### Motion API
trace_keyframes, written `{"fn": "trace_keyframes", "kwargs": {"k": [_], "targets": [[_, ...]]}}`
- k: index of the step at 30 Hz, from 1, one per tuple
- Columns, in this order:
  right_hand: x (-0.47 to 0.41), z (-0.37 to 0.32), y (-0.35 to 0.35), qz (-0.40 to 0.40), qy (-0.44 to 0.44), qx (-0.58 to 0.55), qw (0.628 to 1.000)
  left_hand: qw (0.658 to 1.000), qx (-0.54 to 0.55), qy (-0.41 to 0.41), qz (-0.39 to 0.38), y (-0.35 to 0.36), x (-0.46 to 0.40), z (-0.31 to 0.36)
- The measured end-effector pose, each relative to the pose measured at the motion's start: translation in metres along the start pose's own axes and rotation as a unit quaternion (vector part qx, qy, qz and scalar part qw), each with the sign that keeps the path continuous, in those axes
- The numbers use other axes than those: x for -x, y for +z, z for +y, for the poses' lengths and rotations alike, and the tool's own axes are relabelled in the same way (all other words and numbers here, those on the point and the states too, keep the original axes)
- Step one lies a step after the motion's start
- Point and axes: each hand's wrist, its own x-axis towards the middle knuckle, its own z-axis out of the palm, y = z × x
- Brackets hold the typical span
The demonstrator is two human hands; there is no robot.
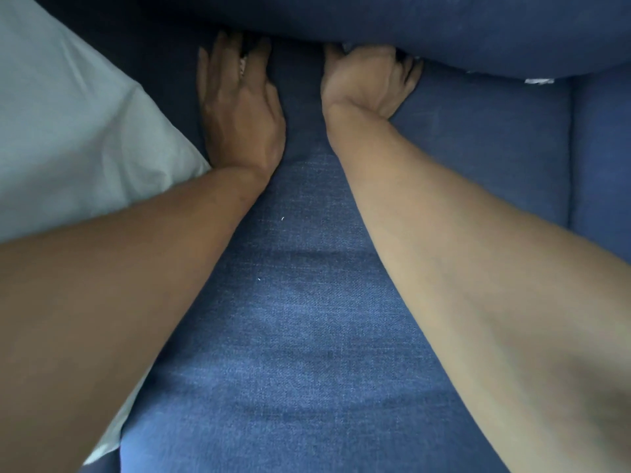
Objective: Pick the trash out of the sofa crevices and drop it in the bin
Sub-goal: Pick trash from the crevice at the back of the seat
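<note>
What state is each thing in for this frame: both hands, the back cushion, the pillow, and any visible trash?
Left hand: flat on the seat, fingertips in the crevice, grip not visible.
Right hand: curled, fingers tucked under the back cushion, grip hidden.
Back cushion: overhanging both hands' fingertips.
Pillow: lying on the seat, touching the left wrist.
White scrap: at the crevice, untouched.
Seat cushion: in place.

Likely a home living room, blue fabric sofa (300,319), pale pillow (68,131) on its seat
</note>
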Motion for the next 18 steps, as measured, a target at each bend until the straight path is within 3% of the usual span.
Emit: {"fn": "trace_keyframes", "kwargs": {"k": [3, 7, 11, 18], "targets": [[0.007, 0.008, 0.004, 0.1, -0.037, -0.09, 0.99, 1.0, 0.005, -0.008, -0.005, -0.001, 0.0, 0.0], [0.028, 0.035, -0.004, 0.107, -0.125, -0.18, 0.97, 0.999, 0.045, -0.023, 0.004, -0.007, -0.003, 0.004], [0.038, 0.066, -0.019, 0.06, -0.18, -0.193, 0.963, 0.994, 0.111, -0.016, 0.002, -0.024, -0.003, 0.009], [-0.005, 0.125, -0.053, 0.106, -0.124, -0.098, 0.982, 0.987, 0.105, 0.088, -0.085, -0.02, -0.008, 0.069]]}}
